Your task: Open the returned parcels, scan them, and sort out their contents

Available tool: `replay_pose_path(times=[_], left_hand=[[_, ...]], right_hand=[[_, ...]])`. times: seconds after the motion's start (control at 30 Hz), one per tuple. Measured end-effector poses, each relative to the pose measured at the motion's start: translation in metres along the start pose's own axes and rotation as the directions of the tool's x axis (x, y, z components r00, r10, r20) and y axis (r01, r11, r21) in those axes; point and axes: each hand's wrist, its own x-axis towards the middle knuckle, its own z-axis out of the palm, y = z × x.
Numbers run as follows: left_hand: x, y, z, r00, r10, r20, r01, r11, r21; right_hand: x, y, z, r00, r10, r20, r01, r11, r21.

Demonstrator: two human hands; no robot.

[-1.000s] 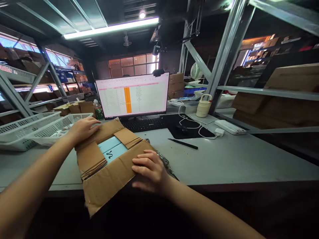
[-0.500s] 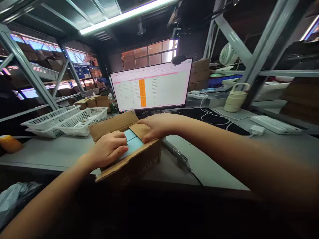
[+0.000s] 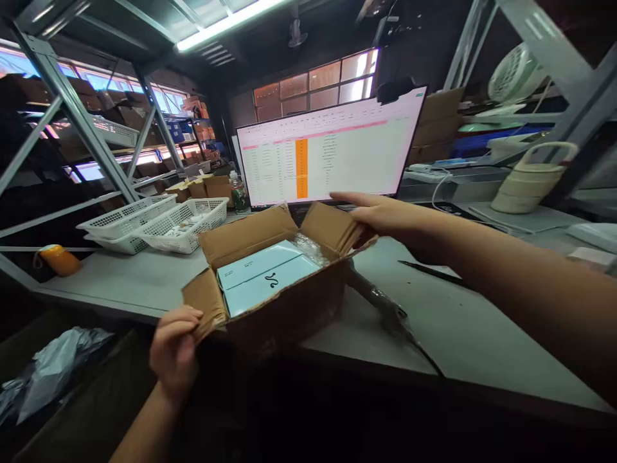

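An open cardboard box (image 3: 289,321) sits at the front edge of the table with its flaps raised. Inside lies a light blue box (image 3: 270,276) with a black squiggle and small print on top, beside clear plastic wrap (image 3: 310,249). My left hand (image 3: 174,350) is closed on the left flap (image 3: 205,296), pinching its outer edge. At the opposite side, my right hand (image 3: 378,215) rests against the right flap (image 3: 328,225), index finger stretched out; its lower fingers are partly hidden by the cardboard.
Right of the box lies a plastic-wrapped tool (image 3: 385,305) with a dark cable. White baskets (image 3: 186,225) and an orange bottle (image 3: 60,259) stand at the left. A monitor (image 3: 357,154) is behind, with a cream container (image 3: 527,183) to the right.
Both hands have left the light blue box's top area and moved outward to the side flaps. The flaps are spread wider, and more of the light blue box shows. The view has shifted left.
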Motion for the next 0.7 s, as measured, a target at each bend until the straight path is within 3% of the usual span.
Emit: replay_pose_path(times=[0.07,0.1,0.13,0.2,0.23,0.27,0.37,0.4,0.5,0.53,0.57,0.6,0.7], left_hand=[[-0.015,0.008,-0.009,0.981,-0.069,0.179,0.056,0.996,0.075],[-0.014,0.014,-0.012,0.947,-0.104,0.304,0.071,0.991,0.116],[-0.008,0.020,-0.014,0.887,-0.151,0.437,0.083,0.982,0.171],[0.016,0.033,-0.019,0.726,-0.265,0.635,0.063,0.944,0.323],[0.030,0.038,-0.021,0.657,-0.315,0.685,0.021,0.916,0.400],[0.045,0.042,-0.023,0.616,-0.342,0.709,-0.037,0.887,0.461],[0.077,0.045,-0.022,0.561,-0.284,0.777,-0.212,0.859,0.467],[0.082,0.043,-0.019,0.522,-0.248,0.816,-0.236,0.878,0.417],[0.087,0.033,-0.010,0.347,-0.184,0.920,-0.164,0.954,0.253],[0.086,0.029,-0.007,0.317,-0.184,0.930,-0.119,0.966,0.232],[0.084,0.026,-0.004,0.321,-0.197,0.926,-0.081,0.969,0.234],[0.081,0.023,-0.001,0.355,-0.223,0.908,-0.054,0.965,0.258],[0.072,0.019,0.007,0.506,-0.291,0.812,-0.023,0.936,0.351]], right_hand=[[0.003,0.031,0.005,0.973,0.217,0.074,-0.229,0.933,0.277],[0.003,0.045,0.010,0.960,0.256,0.115,-0.280,0.884,0.374],[0.002,0.056,0.017,0.958,0.264,0.109,-0.285,0.859,0.425],[-0.001,0.070,0.028,0.966,0.254,0.043,-0.246,0.859,0.448],[-0.002,0.072,0.032,0.969,0.247,0.009,-0.226,0.871,0.436],[-0.003,0.073,0.035,0.970,0.243,-0.011,-0.217,0.882,0.417],[-0.005,0.069,0.038,0.971,0.237,-0.027,-0.212,0.907,0.364],[-0.004,0.069,0.038,0.973,0.225,-0.050,-0.194,0.918,0.346],[-0.003,0.078,0.038,0.968,0.164,-0.188,-0.101,0.948,0.302],[-0.002,0.083,0.038,0.960,0.146,-0.239,-0.073,0.953,0.293],[-0.003,0.088,0.038,0.949,0.141,-0.281,-0.056,0.955,0.290],[-0.004,0.095,0.039,0.940,0.147,-0.309,-0.053,0.954,0.294],[-0.010,0.115,0.040,0.942,0.194,-0.274,-0.095,0.937,0.337]])
